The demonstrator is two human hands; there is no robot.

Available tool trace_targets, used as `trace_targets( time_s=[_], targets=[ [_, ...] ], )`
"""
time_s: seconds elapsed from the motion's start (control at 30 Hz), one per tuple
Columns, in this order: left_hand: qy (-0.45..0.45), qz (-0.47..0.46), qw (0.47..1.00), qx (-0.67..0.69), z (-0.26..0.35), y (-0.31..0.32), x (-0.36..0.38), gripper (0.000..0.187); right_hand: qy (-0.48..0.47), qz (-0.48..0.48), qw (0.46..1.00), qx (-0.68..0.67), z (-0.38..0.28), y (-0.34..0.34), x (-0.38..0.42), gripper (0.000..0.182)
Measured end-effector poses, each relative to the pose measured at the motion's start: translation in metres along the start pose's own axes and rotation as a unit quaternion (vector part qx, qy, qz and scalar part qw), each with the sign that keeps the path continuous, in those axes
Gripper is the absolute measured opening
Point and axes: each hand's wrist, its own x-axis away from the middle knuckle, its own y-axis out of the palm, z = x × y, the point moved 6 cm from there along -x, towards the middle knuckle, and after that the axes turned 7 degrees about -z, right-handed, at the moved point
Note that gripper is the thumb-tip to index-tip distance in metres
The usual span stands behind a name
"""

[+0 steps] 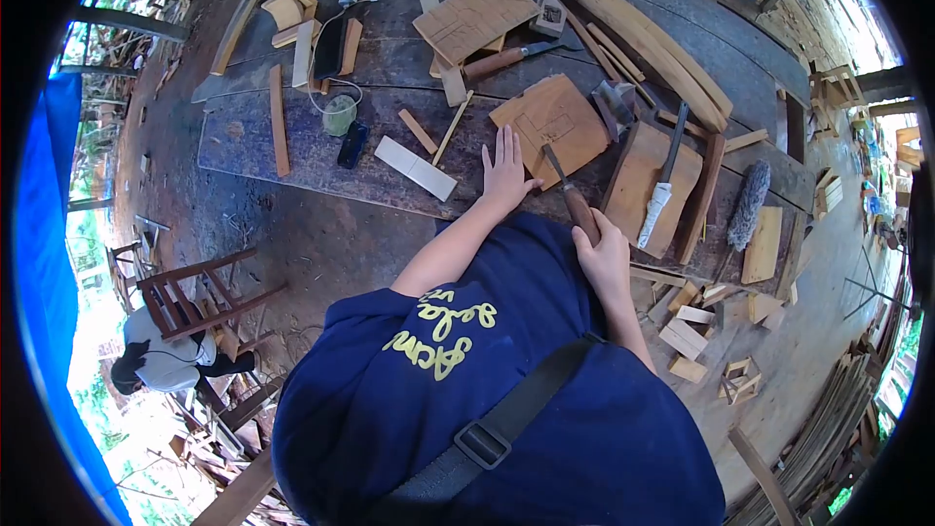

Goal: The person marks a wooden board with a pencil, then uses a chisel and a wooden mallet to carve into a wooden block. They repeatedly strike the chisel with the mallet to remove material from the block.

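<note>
Head view of a woodworking table [292, 151] of dark planks, strewn with offcuts, long strips and tools. A person in a blue shirt leans over its near edge. The largest piece in hand is a flat board [555, 117] with pencilled lines, lying near the table's front edge. The left hand [506, 173] lies open and flat, fingers spread, pressing the board's near corner; it grips nothing. The right hand [599, 251] is closed around the wooden handle of a chisel [567, 190], whose blade rests on the board just beside the left hand. Risk, as a judgement: the blade lies close to the left fingers, so a slip could cut them, and a board held at one corner could pivot. Containers: a small green jar [339, 117] stands left of centre; its contents cannot be told.
</note>
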Motion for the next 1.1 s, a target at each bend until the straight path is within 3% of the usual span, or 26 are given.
trace_targets(
  time_s=[0.3,0.5,0.57,0.73,1.1],
  targets=[
    [-0.043,-0.057,0.997,-0.041,0.002,0.002,-0.003,0.118,0.002,0.017,1.000,-0.016,-0.009,0.001,0.004,0.039],
    [-0.040,-0.016,0.999,0.003,0.010,-0.001,-0.004,0.128,0.001,0.016,0.999,-0.030,-0.013,-0.002,0.004,0.038],
    [-0.054,-0.079,0.995,-0.030,0.013,0.002,-0.005,0.131,0.000,0.012,1.000,-0.028,-0.013,-0.003,0.003,0.037],
    [-0.065,-0.084,0.993,-0.043,0.014,0.004,-0.007,0.133,-0.008,0.029,1.000,-0.001,-0.011,-0.004,-0.001,0.036],
    [-0.069,-0.083,0.993,-0.039,0.011,0.007,-0.006,0.133,0.014,-0.024,0.999,0.041,-0.029,-0.018,-0.021,0.030]
  ],
)
